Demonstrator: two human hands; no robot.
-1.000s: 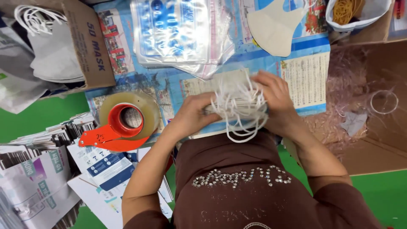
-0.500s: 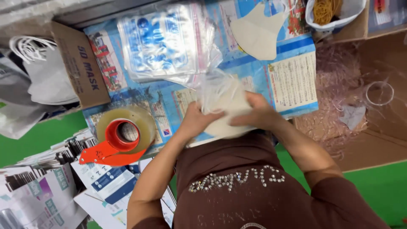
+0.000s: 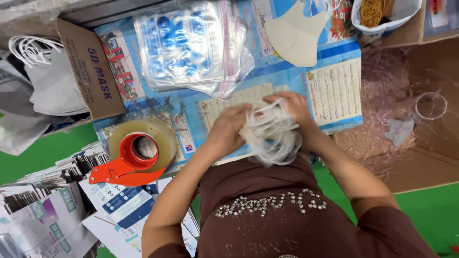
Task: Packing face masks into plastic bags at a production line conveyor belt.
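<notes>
We hold a bundle of white masks (image 3: 271,136) at the centre of the frame.
Our left hand (image 3: 229,131) and right hand (image 3: 292,109) close their fingers around it, above the tabletop (image 3: 201,112); tape dispenser (image 3: 136,153) sits lower left.

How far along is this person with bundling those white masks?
Both hands, left hand and right hand, grip a bundle of white masks with loose ear loops above the blue paper-covered table; it is not in a bag. A stack of clear printed bags lies beyond it, and one loose mask sits apart. More masks fill the open box, so plenty looks left. No finished packs are identifiable.
</notes>
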